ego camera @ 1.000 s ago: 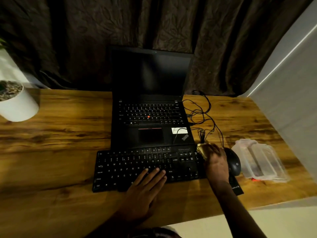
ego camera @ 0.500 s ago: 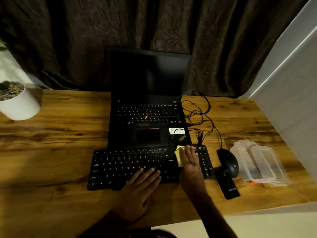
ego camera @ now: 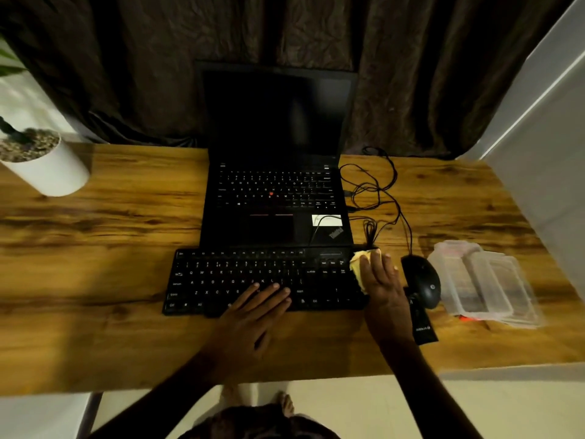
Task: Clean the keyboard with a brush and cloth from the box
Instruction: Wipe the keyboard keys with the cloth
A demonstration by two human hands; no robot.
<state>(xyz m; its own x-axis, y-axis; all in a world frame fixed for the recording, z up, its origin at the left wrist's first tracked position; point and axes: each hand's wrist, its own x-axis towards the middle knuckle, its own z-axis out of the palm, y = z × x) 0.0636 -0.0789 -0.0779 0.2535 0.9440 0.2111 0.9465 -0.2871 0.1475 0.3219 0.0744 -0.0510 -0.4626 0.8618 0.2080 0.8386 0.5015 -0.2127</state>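
Note:
A black external keyboard (ego camera: 240,277) lies on the wooden desk (ego camera: 95,337) in front of an open laptop (ego camera: 275,172). My right hand (ego camera: 381,286) presses a yellow cloth (ego camera: 357,264) onto the keyboard's right end, by its far corner. My left hand (ego camera: 253,315) rests flat, fingers spread, on the keyboard's front middle rows and holds it down. A clear plastic box (ego camera: 484,280) lies at the right of the desk. I cannot see a brush clearly.
A black mouse (ego camera: 422,280) sits just right of my right hand, with a small black object (ego camera: 422,324) in front of it. Tangled black cables (ego camera: 376,198) lie right of the laptop. A white plant pot (ego camera: 44,163) stands far left. A white wall (ego camera: 544,147) borders the desk's right side.
My right hand slid the cloth leftwards onto the keyboard half a second ago, and it is now back at the keyboard's right end. My left hand stayed on the keys.

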